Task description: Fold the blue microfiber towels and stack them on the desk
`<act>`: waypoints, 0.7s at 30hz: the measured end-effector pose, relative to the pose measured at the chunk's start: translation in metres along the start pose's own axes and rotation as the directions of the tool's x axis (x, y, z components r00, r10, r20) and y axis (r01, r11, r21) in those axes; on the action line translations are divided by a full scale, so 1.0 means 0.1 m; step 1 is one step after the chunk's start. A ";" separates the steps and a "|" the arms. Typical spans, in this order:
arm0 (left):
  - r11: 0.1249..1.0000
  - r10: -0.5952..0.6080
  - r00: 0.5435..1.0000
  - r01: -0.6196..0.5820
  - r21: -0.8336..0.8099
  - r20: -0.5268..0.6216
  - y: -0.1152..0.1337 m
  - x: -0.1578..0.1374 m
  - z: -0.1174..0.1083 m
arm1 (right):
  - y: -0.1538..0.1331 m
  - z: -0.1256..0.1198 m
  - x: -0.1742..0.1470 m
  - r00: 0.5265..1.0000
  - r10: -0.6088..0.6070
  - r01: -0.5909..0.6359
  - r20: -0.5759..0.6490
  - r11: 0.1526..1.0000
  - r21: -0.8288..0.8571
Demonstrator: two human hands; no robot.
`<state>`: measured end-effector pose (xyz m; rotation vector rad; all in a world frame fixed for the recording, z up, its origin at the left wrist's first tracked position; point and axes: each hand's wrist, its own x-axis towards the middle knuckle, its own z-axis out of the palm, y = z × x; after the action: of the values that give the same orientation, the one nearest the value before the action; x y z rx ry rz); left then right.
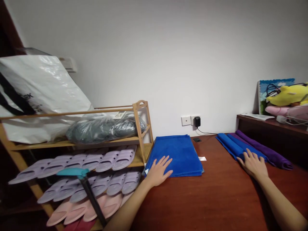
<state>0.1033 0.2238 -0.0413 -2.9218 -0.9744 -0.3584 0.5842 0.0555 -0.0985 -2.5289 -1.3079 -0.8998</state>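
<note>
My left hand (157, 173) lies flat with spread fingers on the front left part of a stack of folded blue cloths (179, 152). A small white label peeks out at the stack's left edge and another at its right. Over to the right, my right hand (254, 165) rests on the near end of a rolled blue cloth (229, 146), its thumb apart from its slightly bent fingers. Beside that roll lies a rolled purple cloth (269, 154). The undersides of both hands are hidden.
Left of the reddish-brown table (204, 202) stands a wooden rack (141, 134) with purple slippers (104, 160), pink slippers (77, 208) and bagged grey items (103, 130). A black plug (197, 122) sits in the wall socket. A yellow plush toy (288, 95) rests on the raised right shelf.
</note>
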 end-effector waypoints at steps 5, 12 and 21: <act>1.000 -0.004 1.000 0.004 0.014 -0.008 0.03 -0.01 -0.01 | 0.01 0.02 0.05 1.000 -0.011 0.011 0.012 1.000 -0.018; 0.999 0.004 0.999 -0.002 0.040 -0.046 -0.01 -0.01 0.06 | -0.16 -0.28 -0.22 1.000 -0.013 0.014 0.020 0.997 -0.081; 0.980 -0.076 0.997 0.075 0.183 -0.002 0.20 -0.03 0.04 | -0.44 -1.36 -1.37 0.969 -0.234 0.243 0.083 0.963 -0.114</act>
<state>0.1140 0.2068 -0.0457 -2.7288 -1.0607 -0.2491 0.4302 -0.0660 -0.0728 -2.5515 -1.6562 -0.9736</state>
